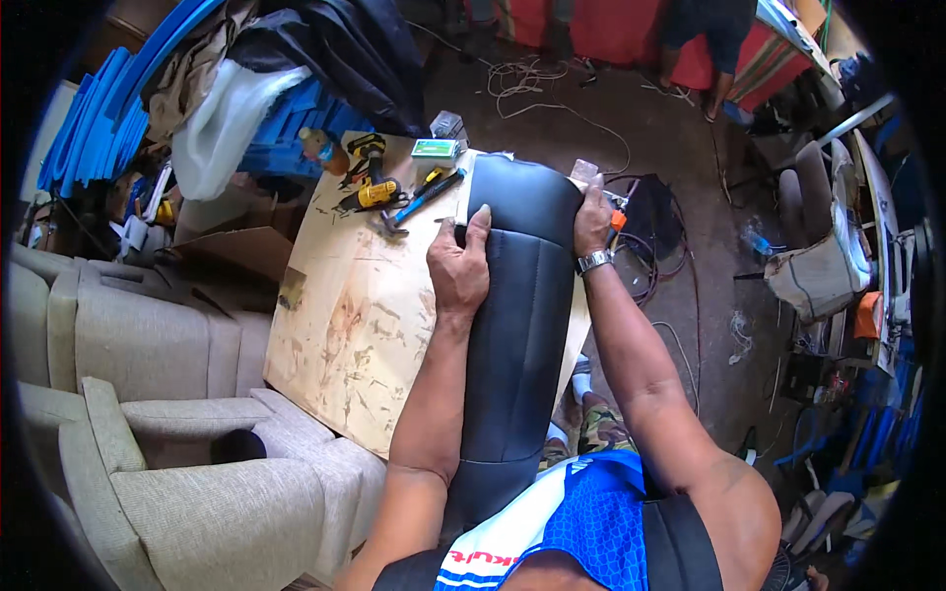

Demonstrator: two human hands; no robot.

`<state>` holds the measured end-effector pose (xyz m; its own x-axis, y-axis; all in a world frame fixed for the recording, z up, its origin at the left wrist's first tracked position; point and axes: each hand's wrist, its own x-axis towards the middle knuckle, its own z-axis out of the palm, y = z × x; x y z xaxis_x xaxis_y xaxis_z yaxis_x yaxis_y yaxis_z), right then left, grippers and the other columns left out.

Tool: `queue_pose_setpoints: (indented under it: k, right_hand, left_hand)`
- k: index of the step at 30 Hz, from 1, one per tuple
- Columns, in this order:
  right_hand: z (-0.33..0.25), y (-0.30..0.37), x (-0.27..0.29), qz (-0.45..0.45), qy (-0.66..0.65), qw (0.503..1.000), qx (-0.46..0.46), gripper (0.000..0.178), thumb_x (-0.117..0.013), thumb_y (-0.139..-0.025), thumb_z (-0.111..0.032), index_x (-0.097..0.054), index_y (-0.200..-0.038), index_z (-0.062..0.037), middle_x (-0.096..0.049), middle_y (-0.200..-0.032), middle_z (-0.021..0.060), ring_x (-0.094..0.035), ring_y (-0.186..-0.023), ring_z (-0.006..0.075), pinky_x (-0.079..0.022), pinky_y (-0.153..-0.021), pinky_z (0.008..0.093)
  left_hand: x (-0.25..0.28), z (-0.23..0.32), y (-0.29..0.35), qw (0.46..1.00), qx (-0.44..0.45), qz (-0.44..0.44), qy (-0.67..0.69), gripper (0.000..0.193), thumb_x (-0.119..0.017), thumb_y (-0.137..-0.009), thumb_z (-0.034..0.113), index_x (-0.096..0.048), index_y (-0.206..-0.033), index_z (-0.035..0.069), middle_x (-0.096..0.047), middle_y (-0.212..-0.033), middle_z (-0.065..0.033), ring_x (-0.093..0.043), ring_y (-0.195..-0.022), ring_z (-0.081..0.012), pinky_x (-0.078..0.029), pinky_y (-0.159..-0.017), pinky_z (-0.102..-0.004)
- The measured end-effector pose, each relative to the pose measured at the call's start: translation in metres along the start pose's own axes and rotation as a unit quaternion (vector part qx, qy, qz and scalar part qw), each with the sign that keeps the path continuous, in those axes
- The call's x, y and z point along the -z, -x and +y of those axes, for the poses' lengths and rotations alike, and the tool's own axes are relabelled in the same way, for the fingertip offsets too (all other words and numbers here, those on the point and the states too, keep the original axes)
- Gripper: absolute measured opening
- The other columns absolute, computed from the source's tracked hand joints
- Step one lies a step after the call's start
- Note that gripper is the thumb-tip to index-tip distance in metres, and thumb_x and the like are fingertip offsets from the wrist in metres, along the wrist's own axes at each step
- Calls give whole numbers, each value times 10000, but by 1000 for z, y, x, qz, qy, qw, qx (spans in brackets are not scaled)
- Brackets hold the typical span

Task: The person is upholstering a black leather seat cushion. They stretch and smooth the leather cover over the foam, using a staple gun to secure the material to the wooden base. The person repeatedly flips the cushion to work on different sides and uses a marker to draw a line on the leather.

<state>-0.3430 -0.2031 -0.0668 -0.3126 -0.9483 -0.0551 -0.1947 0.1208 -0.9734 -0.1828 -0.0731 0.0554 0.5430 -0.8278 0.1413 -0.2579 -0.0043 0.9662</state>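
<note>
A long black upholstered panel (pixel 517 325), padded and stitched with cross seams, lies lengthwise before me over the right part of a wooden worktable (pixel 345 335). Its near end reaches my body. My left hand (pixel 460 261) grips its left edge, thumb on top and fingers curled around the side. Across from it, my right hand (pixel 593 219) holds the right edge near the far end, its fingers partly hidden. Left of the panel lie a hammer (pixel 424 202) with a blue-black handle and a yellow-black cordless drill (pixel 372 189).
Behind the tools stand a small green-white box (pixel 435 149) and a bottle (pixel 325 150). Beige sofa seats (pixel 222 502) crowd the table's left. Cables (pixel 532 79) trail over the floor. Another person (pixel 702 44) stands far right; a worn chair (pixel 818 256) stands at right.
</note>
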Motion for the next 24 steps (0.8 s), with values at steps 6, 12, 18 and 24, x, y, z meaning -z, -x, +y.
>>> queue_pose_setpoints:
  k: [6, 12, 18, 24]
  right_hand:
    - [29, -21, -18, 37, 185, 962, 197, 441, -350, -1072, -322, -605, -1122, 35, -636, -771, 282, -622, -735, 458, -424, -666, 558]
    - [11, -36, -13, -99, 92, 989, 63, 405, -390, -1071, -293, -577, -1211, 39, -644, -794, 276, -637, -712, 422, -461, -651, 532]
    - [44, -54, -24, 33, 179, 924, 338, 649, -313, -1081, -456, -700, -871, 21, -669, -727, 219, -649, -721, 373, -439, -653, 521]
    - [-3, -35, -24, -64, 99, 992, 41, 810, -352, -1004, -640, -623, -617, 18, -562, -564, 134, -533, -593, 285, -387, -612, 476]
  left_hand:
    - [5, -10, -8, 997, 72, -36, 4, 457, -604, -1013, 367, -684, -1026, -82, -703, -850, -119, -599, -789, -169, -496, -766, -320]
    - [10, -12, -23, 985, 130, -102, 58, 497, -624, -994, 405, -689, -1018, -87, -705, -827, -123, -597, -777, -142, -502, -738, -314]
    - [16, -1, -36, 978, 14, -125, -164, 405, -640, -979, 362, -711, -1034, -33, -717, -837, -162, -644, -751, -202, -497, -726, -351]
    - [7, -46, -36, 943, 136, -69, 296, 403, -659, -975, 380, -729, -962, -16, -704, -756, -42, -619, -695, -89, -502, -653, -306]
